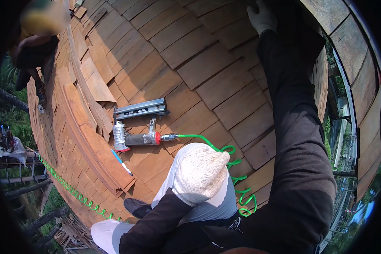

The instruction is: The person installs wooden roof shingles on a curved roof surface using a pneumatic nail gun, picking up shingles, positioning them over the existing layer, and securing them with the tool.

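Note:
My left hand (200, 173), in a cream knit glove, rests on my light-trousered knee, its fingers together and curved over it. My gloved right hand (261, 19) is stretched into shadow at the top, fingers apart on or near the dark shingles. A silver pneumatic nail gun (138, 139) with a grey grip and red end caps lies on overlapping wooden shingles (220, 84), beyond my knee. A green coiled hose (196, 136) runs from it past my right side. A blue-and-white pen or pencil (122, 162) lies on stacked long wooden strips (89, 139) left of the gun.
Another person (34, 51) in dark legwear is at the top left on the curved roof. Loose shingles (93, 76) lie nearby. More green hose (72, 186) runs along the left. Scaffold poles (38, 182) and greenery show below the left edge; another shingled edge (347, 38) curves along the right.

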{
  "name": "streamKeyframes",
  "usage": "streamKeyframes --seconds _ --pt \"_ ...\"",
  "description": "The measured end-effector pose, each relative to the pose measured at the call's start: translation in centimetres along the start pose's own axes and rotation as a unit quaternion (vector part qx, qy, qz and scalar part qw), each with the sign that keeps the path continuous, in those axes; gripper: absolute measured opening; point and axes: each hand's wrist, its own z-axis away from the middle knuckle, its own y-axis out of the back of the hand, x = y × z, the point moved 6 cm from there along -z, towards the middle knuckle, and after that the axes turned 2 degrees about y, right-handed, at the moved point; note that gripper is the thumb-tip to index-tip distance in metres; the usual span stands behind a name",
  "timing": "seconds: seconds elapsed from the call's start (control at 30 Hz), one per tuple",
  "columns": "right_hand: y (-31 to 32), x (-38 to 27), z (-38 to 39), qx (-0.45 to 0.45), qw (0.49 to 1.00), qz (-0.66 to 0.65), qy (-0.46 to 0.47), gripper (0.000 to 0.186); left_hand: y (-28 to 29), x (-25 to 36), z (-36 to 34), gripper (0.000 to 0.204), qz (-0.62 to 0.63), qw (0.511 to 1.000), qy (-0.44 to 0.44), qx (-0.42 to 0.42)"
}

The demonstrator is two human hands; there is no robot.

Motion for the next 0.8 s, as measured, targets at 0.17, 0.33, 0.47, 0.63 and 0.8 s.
streamKeyframes --seconds 0.17,0.33,0.47,0.63,0.8 --pt "3.7 4.5 -2.1 0.145 0.948 -0.251 -0.131 0.026 -0.1 0.2 -0.5 0.043 0.001 1.000 -0.009 0.009" --pt "6.6 -1.2 3.6 0.076 0.887 -0.436 -0.128 0.026 -0.5 1.0 -0.6 0.039 -0.023 1.000 -0.007 0.000" --pt "8.1 -11.2 15.0 -0.159 0.836 -0.506 -0.139 0.057 -0.7 0.8 0.1 0.038 -0.066 0.997 0.014 -0.025" --pt "13.0 -16.1 26.6 -0.308 0.834 -0.435 -0.143 0.059 -0.8 2.1 0.8 0.039 -0.097 0.994 -0.007 -0.046" --pt "12.5 -16.3 32.0 -0.282 0.858 -0.415 -0.111 0.054 -0.5 3.6 2.5 0.038 -0.139 0.989 -0.025 -0.045"
